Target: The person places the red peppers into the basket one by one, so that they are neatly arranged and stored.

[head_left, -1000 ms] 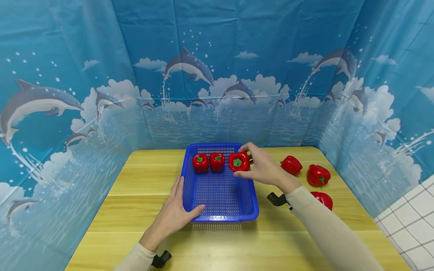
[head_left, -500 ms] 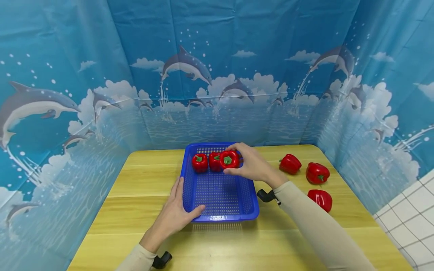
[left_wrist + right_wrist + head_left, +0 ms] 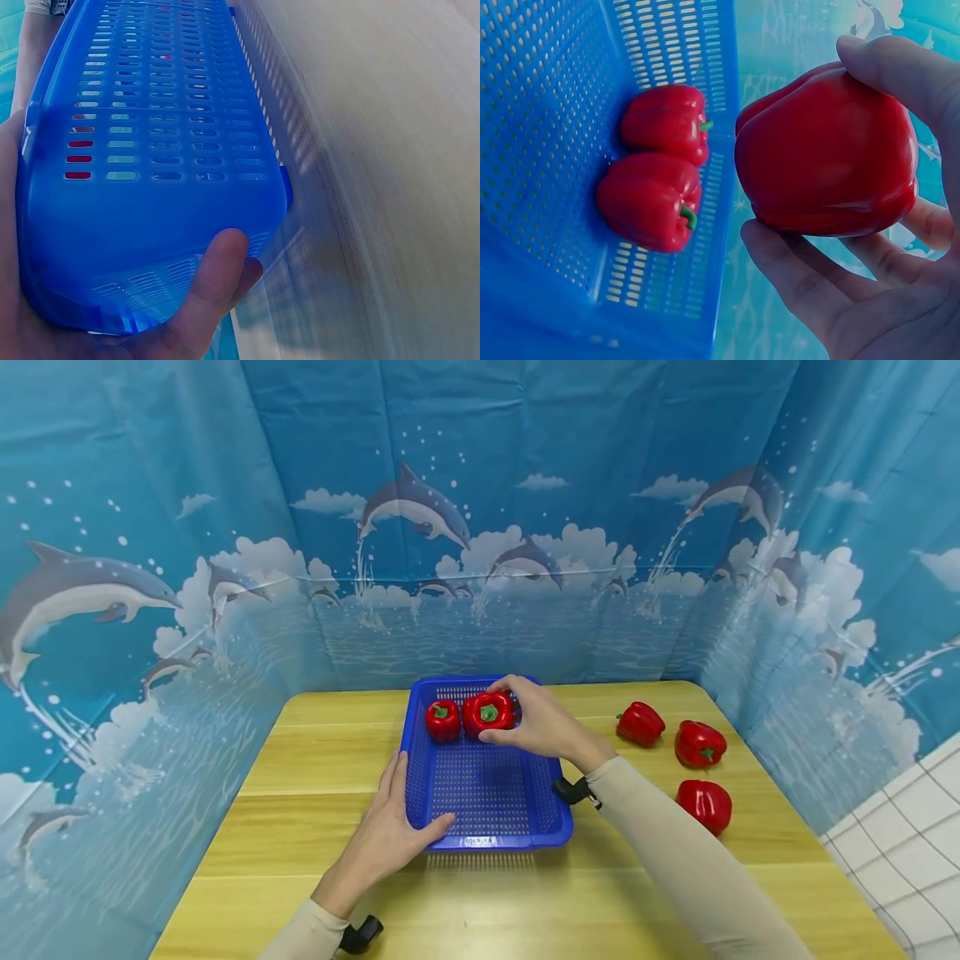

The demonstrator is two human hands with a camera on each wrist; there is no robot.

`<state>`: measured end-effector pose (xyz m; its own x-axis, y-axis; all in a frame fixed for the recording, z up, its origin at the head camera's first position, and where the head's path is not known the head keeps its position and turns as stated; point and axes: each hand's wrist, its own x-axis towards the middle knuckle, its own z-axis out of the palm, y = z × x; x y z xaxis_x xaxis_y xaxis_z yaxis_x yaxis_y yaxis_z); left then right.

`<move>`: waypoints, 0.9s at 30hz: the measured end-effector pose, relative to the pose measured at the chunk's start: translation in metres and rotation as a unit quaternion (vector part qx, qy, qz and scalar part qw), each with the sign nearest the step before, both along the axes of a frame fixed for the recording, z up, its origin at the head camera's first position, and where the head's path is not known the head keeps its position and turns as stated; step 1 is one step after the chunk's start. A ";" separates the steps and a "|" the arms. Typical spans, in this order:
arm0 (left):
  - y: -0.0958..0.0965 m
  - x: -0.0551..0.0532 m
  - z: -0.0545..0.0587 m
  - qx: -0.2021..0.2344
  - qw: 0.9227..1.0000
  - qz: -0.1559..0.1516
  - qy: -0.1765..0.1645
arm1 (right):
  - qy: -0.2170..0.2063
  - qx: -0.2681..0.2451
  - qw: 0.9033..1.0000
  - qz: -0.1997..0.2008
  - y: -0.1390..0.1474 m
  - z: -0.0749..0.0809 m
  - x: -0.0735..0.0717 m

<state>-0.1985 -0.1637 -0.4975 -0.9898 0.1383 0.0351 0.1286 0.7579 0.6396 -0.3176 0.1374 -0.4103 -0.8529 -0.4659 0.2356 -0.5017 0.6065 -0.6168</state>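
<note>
My right hand (image 3: 542, 720) grips a red bell pepper (image 3: 488, 715), stem up, thumb on one side and fingers on the other. It is held above the back part of the blue plastic basket (image 3: 551, 835). Two more bell peppers stand in that basket; from the head only the left one (image 3: 443, 721) shows well, while the held one covers the other. Both appear in the right wrist view, the upper pepper (image 3: 665, 124) touching the lower pepper (image 3: 651, 201). My left hand (image 3: 386, 831) holds the basket's near left corner, thumb over the front rim, fingers (image 3: 214, 285) along the outer side.
On the table's right side lie a back bell pepper (image 3: 640, 724), a middle one (image 3: 700, 744) and a front one (image 3: 705, 806) close to my right sleeve. The wooden table (image 3: 322, 752) ends at a dolphin-printed curtain (image 3: 480, 643).
My right hand has carried the held bell pepper leftward over the basket, from its right side to above the second pepper. My left hand has stayed on the corner.
</note>
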 end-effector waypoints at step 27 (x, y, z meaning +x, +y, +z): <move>0.001 0.001 -0.002 -0.002 1.000 0.003 0.005 | -0.040 -0.021 0.999 0.002 -0.027 -0.017 -0.018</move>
